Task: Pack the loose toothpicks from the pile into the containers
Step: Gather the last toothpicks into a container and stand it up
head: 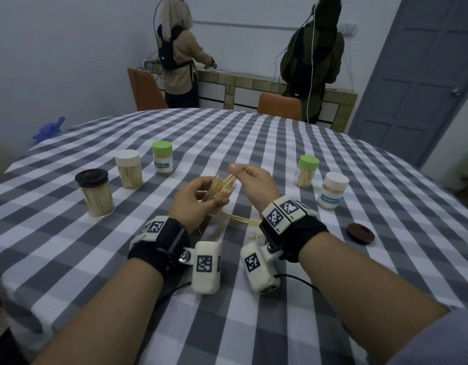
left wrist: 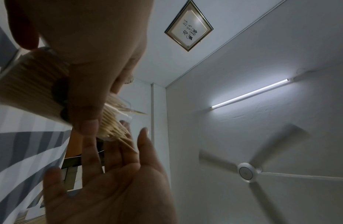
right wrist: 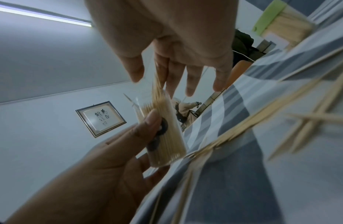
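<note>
- Loose toothpicks (head: 240, 219) lie partly hidden behind the right hand (head: 254, 187).
- The open container's (head: 219, 192) lower half is covered by the left hand (head: 194, 204).
- Nearby toothpicks blur in the right wrist view.

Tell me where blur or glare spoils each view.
Head view: mostly sharp, edges bowed by the wide lens. Left wrist view: ceiling fan smeared by spinning, tube light glaring. Right wrist view: loose toothpicks on the table blurred, too near the lens.

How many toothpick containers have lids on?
5: dark-lidded, white-lidded and green-lidded on the left; green-lidded and white-lidded on the right.
</note>
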